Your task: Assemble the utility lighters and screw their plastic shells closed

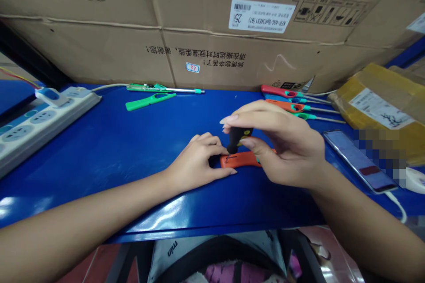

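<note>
An orange lighter (244,159) lies flat near the middle of the blue table. Its left end is pinched between the thumb and fingers of my left hand (197,162). Above it, my right hand (285,143) grips a black screwdriver (236,138) by the handle, thumb on one side and fingers on the other. The screwdriver tilts slightly, with its tip down at the lighter's left end. My right hand hides the far end of the lighter.
Green lighter parts (149,101) lie at the back left, several assembled lighters (285,106) at the back right. A power strip (49,119) is on the left. A phone (360,159) with a cable and a taped package (385,106) are right. Cardboard (119,53) walls the back.
</note>
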{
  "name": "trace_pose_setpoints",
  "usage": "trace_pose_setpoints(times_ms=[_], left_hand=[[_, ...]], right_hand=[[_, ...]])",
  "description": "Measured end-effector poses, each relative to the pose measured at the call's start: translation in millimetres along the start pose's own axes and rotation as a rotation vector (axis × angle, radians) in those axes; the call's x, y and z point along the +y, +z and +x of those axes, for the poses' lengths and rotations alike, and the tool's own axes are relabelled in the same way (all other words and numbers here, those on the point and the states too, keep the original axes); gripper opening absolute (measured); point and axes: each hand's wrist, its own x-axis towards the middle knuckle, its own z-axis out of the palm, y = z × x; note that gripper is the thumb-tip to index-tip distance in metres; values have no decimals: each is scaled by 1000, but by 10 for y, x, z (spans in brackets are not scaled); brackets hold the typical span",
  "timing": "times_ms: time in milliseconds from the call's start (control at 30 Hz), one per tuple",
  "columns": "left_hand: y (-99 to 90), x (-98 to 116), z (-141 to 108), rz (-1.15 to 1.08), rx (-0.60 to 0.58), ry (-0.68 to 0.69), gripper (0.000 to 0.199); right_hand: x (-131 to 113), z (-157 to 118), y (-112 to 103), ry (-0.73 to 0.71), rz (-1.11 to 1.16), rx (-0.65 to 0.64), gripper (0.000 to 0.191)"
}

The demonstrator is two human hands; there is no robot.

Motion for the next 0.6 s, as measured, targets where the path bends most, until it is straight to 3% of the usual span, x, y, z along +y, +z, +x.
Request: trace_pose_setpoints(times_ms=[133,333,500,600], left_hand=[[-6,19,5,-6,-9,-27,27],[-8,4,0,12,3,6,28],[0,0,3,51,6,-9,29],[1,-1,3,62,0,-3,30]], right_hand=[[-1,11,2,-57,-131,89,34],[10,14,-50,21,-46,-104,33],[89,4,16,-67,-50,90,35],[73,15,1,-56,-6,35,31]])
